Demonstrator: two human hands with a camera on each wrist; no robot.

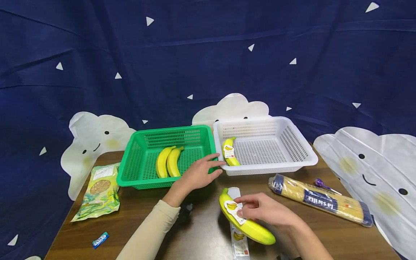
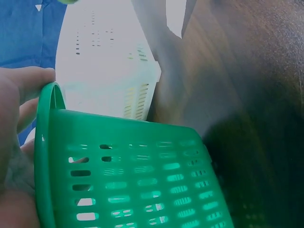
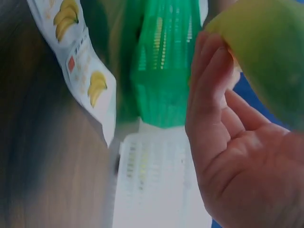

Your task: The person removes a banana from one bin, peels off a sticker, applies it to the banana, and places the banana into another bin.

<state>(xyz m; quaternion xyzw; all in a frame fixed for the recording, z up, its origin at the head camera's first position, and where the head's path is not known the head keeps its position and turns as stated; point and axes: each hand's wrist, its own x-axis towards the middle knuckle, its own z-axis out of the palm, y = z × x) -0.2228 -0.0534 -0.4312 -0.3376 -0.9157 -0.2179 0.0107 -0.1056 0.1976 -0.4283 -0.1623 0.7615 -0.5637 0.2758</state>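
Note:
My right hand [image 1: 268, 211] holds a yellow banana [image 1: 258, 233] over the table, thumb and index finger at the white banana sticker [image 1: 239, 213] on its side. In the right wrist view the banana [image 3: 270, 52] looms close above the palm, with the fingers reaching up behind it. Below it in the head view lies a strip of banana stickers [image 1: 239, 240]. My left hand [image 1: 198, 173], fingers spread and fairly straight, rests by the right front corner of the green basket [image 1: 136, 183]. Two bananas [image 1: 167, 161] lie inside that basket.
A white basket [image 1: 269, 169] beside the green one holds a stickered banana [image 1: 231, 159]. A pasta pack [image 1: 320, 198] and a purple-wrapped lollipop [image 1: 320, 183] lie at right. At left are a green-and-yellow food bag [image 1: 100, 191] and a small blue packet [image 1: 100, 239].

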